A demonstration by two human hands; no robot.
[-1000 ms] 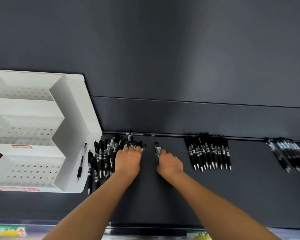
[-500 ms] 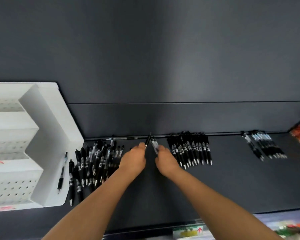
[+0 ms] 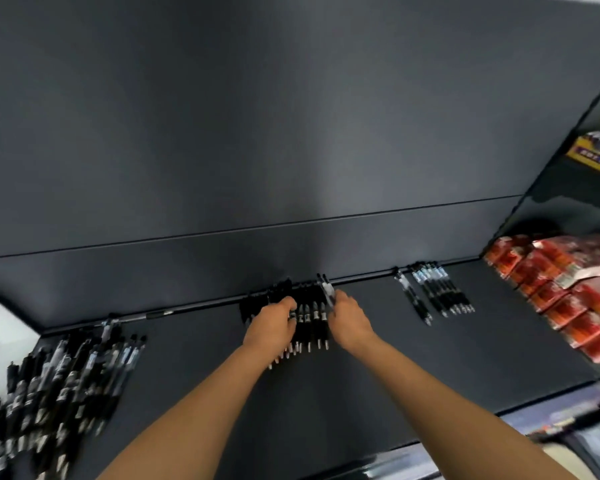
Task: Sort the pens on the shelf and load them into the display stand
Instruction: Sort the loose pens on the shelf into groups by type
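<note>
Several black pens lie side by side in a sorted row (image 3: 312,317) at the back of the dark shelf (image 3: 395,368). My left hand (image 3: 272,327) lies over the row's left part with its fingers curled down onto the pens; blur hides whether it grips one. My right hand (image 3: 349,320) is at the row's right end and pinches a couple of black pens (image 3: 327,289) that stick out beyond its fingers. A loose pile of black pens (image 3: 59,382) fills the left. Only a white corner of the display stand (image 3: 0,323) shows at the left edge.
A second small sorted group of pens (image 3: 433,289) lies to the right. Red packets (image 3: 568,289) are stacked at the far right, with a yellow box (image 3: 596,154) above them. One single pen (image 3: 153,315) lies along the shelf's back edge.
The view has swung right, so the stand has almost left the frame. Both hands moved right from the loose pile to the sorted middle row, the right one carrying pens.
</note>
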